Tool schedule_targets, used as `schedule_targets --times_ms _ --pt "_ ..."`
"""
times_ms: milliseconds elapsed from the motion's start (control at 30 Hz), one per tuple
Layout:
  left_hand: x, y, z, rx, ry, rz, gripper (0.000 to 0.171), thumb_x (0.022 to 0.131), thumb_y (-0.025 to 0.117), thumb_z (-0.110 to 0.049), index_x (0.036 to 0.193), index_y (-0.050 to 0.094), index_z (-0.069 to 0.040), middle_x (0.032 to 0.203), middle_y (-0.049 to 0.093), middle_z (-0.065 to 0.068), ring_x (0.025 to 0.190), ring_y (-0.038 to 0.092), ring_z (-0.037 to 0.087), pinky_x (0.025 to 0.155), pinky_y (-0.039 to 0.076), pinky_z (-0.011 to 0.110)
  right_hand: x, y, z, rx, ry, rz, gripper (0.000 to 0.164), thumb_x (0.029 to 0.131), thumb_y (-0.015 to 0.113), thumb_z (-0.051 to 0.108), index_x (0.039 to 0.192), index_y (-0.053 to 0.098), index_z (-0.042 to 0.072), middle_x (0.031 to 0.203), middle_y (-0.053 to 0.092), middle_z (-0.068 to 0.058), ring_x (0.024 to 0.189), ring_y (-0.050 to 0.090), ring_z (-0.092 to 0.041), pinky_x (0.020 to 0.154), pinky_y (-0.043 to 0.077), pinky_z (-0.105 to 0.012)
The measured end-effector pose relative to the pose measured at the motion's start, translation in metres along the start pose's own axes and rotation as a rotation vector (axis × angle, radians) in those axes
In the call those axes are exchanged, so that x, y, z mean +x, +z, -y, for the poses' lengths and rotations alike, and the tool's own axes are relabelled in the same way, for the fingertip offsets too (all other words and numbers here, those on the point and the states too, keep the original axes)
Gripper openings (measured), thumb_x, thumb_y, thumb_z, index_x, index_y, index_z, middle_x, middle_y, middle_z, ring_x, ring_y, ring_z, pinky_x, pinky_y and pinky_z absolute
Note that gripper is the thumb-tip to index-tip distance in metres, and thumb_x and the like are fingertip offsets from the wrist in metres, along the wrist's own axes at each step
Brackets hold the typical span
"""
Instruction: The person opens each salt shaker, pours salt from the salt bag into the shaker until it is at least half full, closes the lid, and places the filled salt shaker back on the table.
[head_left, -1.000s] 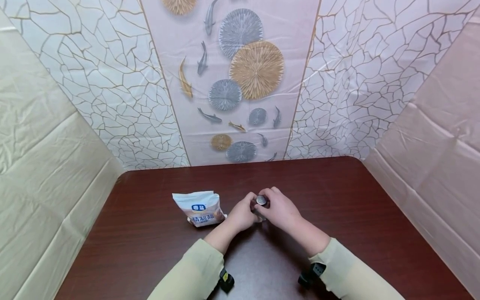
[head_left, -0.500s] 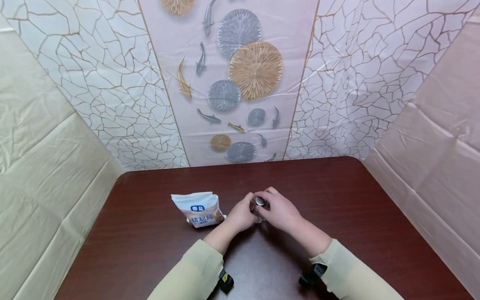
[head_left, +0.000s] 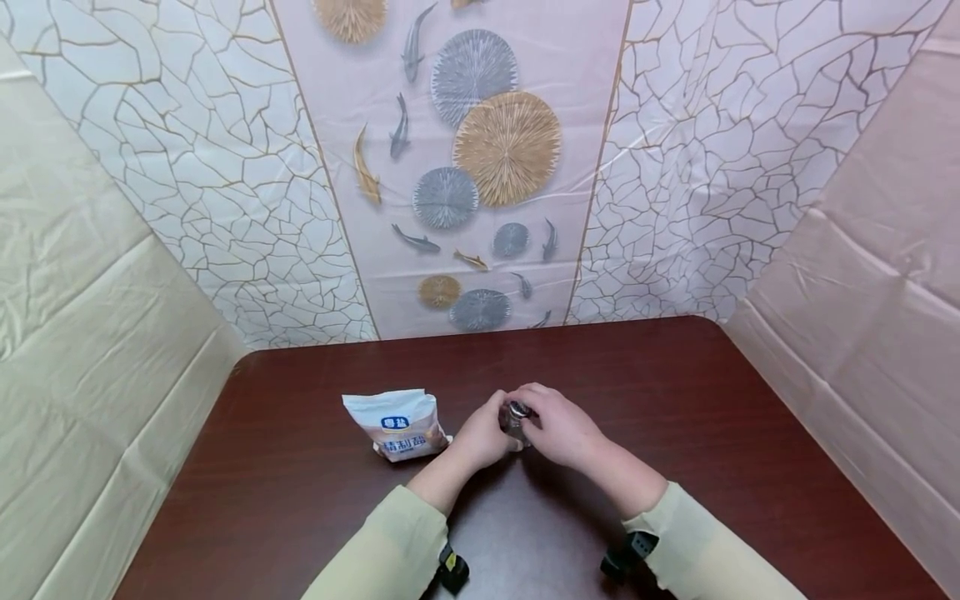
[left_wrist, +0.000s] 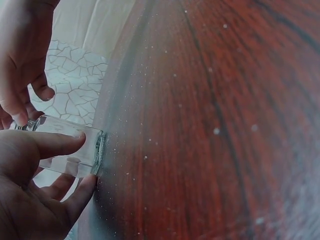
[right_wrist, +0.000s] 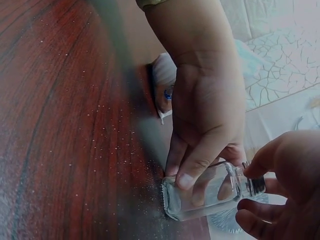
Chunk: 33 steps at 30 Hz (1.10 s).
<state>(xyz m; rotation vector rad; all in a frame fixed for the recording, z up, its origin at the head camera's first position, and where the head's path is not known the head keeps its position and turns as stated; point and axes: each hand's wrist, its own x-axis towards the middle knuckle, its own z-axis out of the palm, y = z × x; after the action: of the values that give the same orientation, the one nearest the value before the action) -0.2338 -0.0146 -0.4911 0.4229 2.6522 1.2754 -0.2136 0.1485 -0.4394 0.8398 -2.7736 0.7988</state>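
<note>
A small clear glass bottle (right_wrist: 202,195) stands on the table in front of me, between both hands. My left hand (head_left: 480,433) grips its body, thumb on one side and fingers on the other, as the left wrist view shows. At the neck, my right hand (head_left: 562,425) pinches the dark cap (right_wrist: 257,185) with thumb and fingers. The bottle looks empty in the right wrist view. In the head view the fingers hide much of the bottle. To the left of the left hand, a white and pink bag of salt (head_left: 401,429) stands upright, apart from both hands.
The dark red-brown table (head_left: 300,517) carries small pale specks near the bottle, seen in both wrist views. Behind its far edge hangs a patterned cloth (head_left: 480,167). Beige cloth walls (head_left: 97,333) flank the left and right sides.
The bottle's top first showed a round silver face. Now a dark, partly covered ring with a silver edge shows there. The right fingers have shifted over the neck; the left hand keeps its grip.
</note>
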Motion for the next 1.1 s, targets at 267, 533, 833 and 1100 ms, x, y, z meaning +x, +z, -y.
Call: schedule_targets --times_ms 267,533,833,1100 --pt "0.0 0.0 0.001 0.002 0.01 -0.009 0.053 0.075 0.083 -0.008 0.117 0.051 -0.014 0.1 0.064 0.0 0.095 0.059 0.018 0.083 0.051 0.037 0.0 -0.002 -0.001 -0.02 -0.01 0.057 0.047 0.086 0.059 0.0 0.131 0.064 0.013 0.135 0.059 -0.009 0.126 0.053 -0.029 0.1 0.047 -0.046" --pt "0.002 0.001 0.003 -0.011 0.007 -0.007 0.05 0.075 0.083 -0.006 0.112 0.05 -0.016 0.091 0.059 -0.003 0.084 0.056 0.014 0.075 0.048 0.032 0.002 0.0 0.002 -0.044 0.152 0.015 0.047 0.088 0.073 0.029 0.13 0.062 0.011 0.124 0.059 -0.007 0.11 0.061 -0.022 0.087 0.053 -0.04" --pt "-0.001 -0.001 -0.001 -0.024 -0.006 0.015 0.048 0.076 0.082 -0.005 0.108 0.048 -0.016 0.085 0.056 -0.003 0.08 0.053 0.016 0.072 0.045 0.032 0.01 0.001 0.007 -0.055 0.414 0.05 0.046 0.087 0.068 0.055 0.107 0.063 0.014 0.092 0.057 0.0 0.073 0.053 -0.015 0.061 0.045 -0.032" --pt "0.002 0.0 0.002 -0.007 0.017 -0.005 0.05 0.074 0.084 -0.006 0.108 0.049 -0.017 0.089 0.06 -0.004 0.081 0.055 0.014 0.074 0.047 0.032 0.013 0.002 0.008 -0.063 0.435 0.052 0.042 0.085 0.072 0.052 0.097 0.061 0.014 0.08 0.056 0.002 0.066 0.051 -0.016 0.057 0.042 -0.032"
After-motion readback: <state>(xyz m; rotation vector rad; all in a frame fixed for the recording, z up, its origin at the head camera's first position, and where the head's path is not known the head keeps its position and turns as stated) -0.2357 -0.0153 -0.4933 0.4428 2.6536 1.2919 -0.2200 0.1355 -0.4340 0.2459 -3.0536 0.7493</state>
